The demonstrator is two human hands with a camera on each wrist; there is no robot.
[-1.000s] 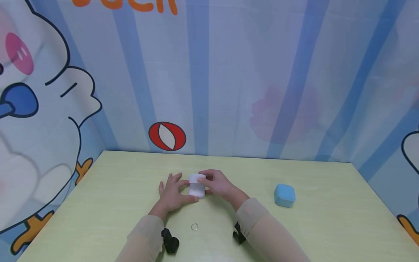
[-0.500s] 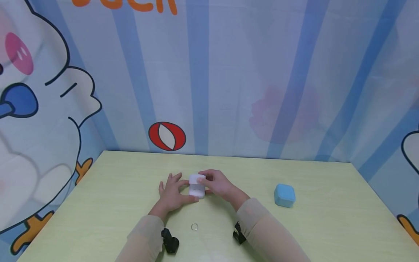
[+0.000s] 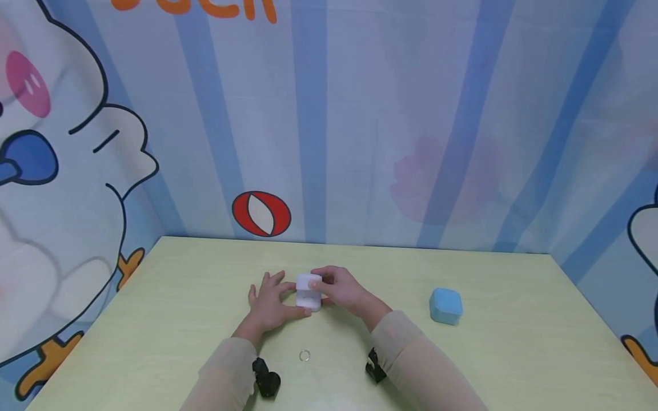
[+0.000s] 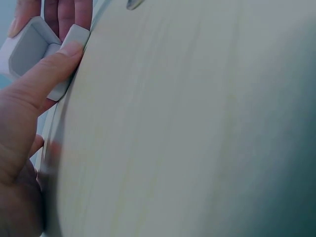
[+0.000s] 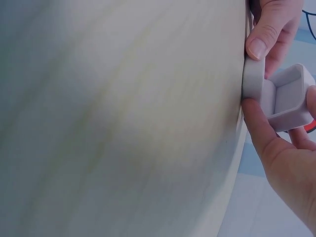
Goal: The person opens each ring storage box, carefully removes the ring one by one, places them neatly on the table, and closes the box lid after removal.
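Observation:
A small white ring box (image 3: pixel 308 301) stands on the table between both hands, its hinged lid (image 5: pixel 290 91) raised at an angle over the base. My left hand (image 3: pixel 271 308) grips the base, thumb along the front edge, the other fingers spread out behind. My right hand (image 3: pixel 345 290) pinches the lid between thumb and fingers; in the right wrist view, one of its fingers touches the base (image 5: pixel 254 81). Nearer the front, a thin metal ring (image 3: pixel 305 355) lies flat on the table between the forearms. Finger and lid hide part of the box's inside.
A light blue rounded cube (image 3: pixel 446 306) sits to the right on the pale wooden table (image 3: pixel 514 342). Behind the table hangs a printed cartoon curtain (image 3: pixel 360 142). Black wrist cameras (image 3: pixel 267 378) are worn under both sleeves.
The lid appears tipped slightly lower toward the base, with the right hand still pinching it. The left hand, ring and blue cube keep their places; the head view has shifted very slightly.

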